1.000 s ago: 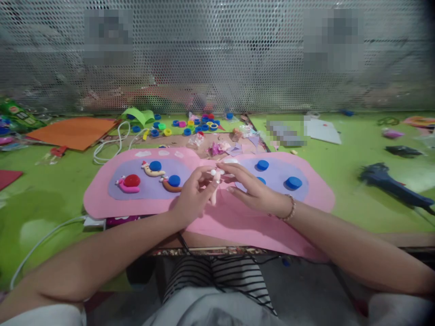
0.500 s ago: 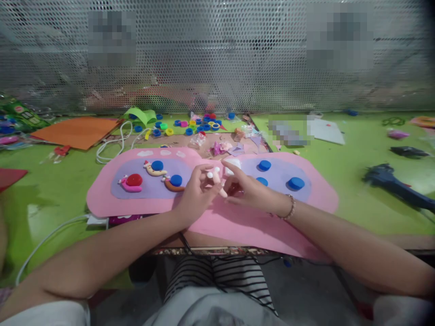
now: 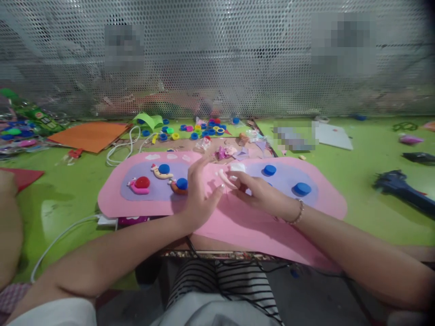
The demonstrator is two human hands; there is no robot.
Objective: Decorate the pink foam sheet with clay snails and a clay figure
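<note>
Between the thumb and fingers of my right hand (image 3: 261,192) is a small pale pink clay figure (image 3: 227,179), curved and held just above the pink paper (image 3: 238,222). My left hand (image 3: 200,194) is open beside it, fingers up and thumb apart, touching nothing that I can see. Left of it, on a lilac panel (image 3: 129,174), lie three clay snail-like shapes with caps: a pink one (image 3: 142,191) with a red cap, a cream one (image 3: 165,175) and a brown one (image 3: 176,189) with blue caps. Blue caps (image 3: 270,170) also sit on the right lilac panel. A white piece (image 3: 237,167) lies behind my right hand.
Loose bottle caps (image 3: 194,136) and paper scraps (image 3: 241,155) lie at the back, before a perforated metal screen (image 3: 217,68). Orange paper (image 3: 90,136) and a white cable (image 3: 131,147) are at left. A dark glue gun (image 3: 401,188) lies right. Another person's arm (image 3: 8,226) shows at far left.
My left hand has let go of the clay figure and opened, moving slightly left of it. The figure is now in my right hand alone. The whole view has shifted slightly.
</note>
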